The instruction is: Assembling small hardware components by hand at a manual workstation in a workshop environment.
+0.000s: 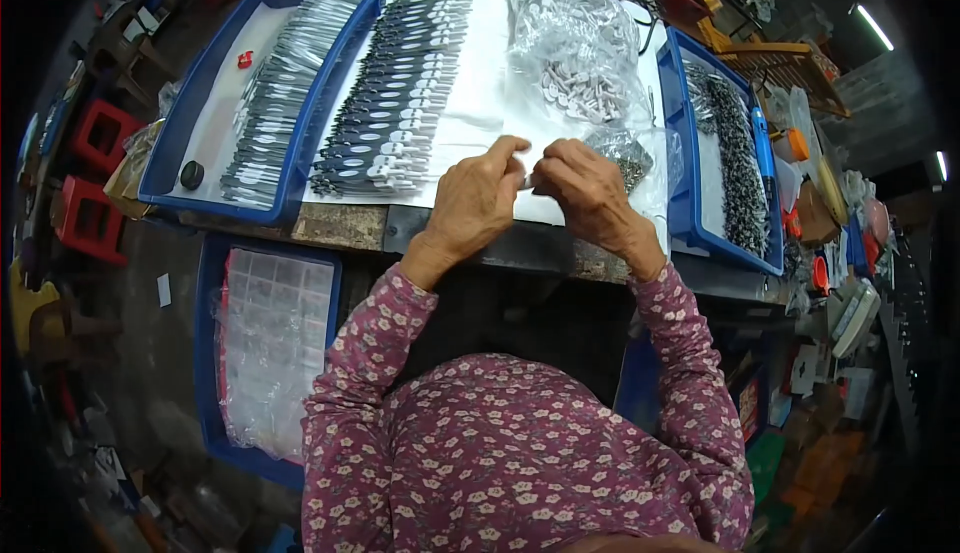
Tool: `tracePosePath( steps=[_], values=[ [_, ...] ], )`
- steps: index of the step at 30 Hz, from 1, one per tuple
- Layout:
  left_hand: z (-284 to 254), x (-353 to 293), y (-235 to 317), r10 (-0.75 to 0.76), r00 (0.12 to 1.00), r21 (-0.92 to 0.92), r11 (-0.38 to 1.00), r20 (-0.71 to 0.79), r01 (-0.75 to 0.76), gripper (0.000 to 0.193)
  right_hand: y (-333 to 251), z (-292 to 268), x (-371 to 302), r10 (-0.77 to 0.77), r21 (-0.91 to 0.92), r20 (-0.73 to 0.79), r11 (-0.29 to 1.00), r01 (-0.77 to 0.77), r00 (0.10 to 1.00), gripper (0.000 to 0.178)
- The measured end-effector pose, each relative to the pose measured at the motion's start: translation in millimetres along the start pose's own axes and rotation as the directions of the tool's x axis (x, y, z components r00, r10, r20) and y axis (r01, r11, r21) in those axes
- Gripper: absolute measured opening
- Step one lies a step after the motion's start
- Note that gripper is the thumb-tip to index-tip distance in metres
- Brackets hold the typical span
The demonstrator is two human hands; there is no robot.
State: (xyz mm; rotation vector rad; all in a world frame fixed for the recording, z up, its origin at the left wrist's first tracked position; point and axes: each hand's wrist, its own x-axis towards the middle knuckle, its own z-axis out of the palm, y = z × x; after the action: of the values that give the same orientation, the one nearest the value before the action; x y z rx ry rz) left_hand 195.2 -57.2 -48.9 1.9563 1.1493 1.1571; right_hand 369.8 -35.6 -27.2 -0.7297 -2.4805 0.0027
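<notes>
Over the near edge of the white-covered table, my left hand [475, 203] is closed, with its thumb and index finger curled toward my other hand. My right hand [590, 193] is closed in a pinch just beside it. Something small and pale seems to be between the fingertips, too small to name. Left of my hands lies a long row of slim black-and-white pen-like pieces [405, 93]. Beyond them sits a clear plastic bag [570, 13] of small white parts [580, 93]. A smaller bag of tiny metallic parts [625, 158] lies right behind my right hand.
At the left stands a blue tray [290, 208] of slim grey pieces [290, 103]. Another blue tray [685, 193] at the right holds black-and-clear parts [740, 163]. Below the table's left side, a blue bin [210, 373] contains clear plastic packaging [275, 343]. Red stools [90, 218] stand far left.
</notes>
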Motion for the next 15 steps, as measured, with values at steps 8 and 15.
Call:
tracePosePath(
  steps=[8,15],
  values=[
    [1.3,-26.2,-27.1,0.143,0.962,0.145,0.983,-0.231,-0.111,0.034,44.5,31.0,78.5,0.079,-0.057,-0.236,0.994,-0.095,0.969,0.013],
    [-2.1,-36.0,-46.6,0.126,0.977,0.263,0.962,-0.174,-0.078,0.034,69.3,94.0,150.9,0.091,-0.131,-0.245,0.983,-0.126,0.965,0.012]
  ],
)
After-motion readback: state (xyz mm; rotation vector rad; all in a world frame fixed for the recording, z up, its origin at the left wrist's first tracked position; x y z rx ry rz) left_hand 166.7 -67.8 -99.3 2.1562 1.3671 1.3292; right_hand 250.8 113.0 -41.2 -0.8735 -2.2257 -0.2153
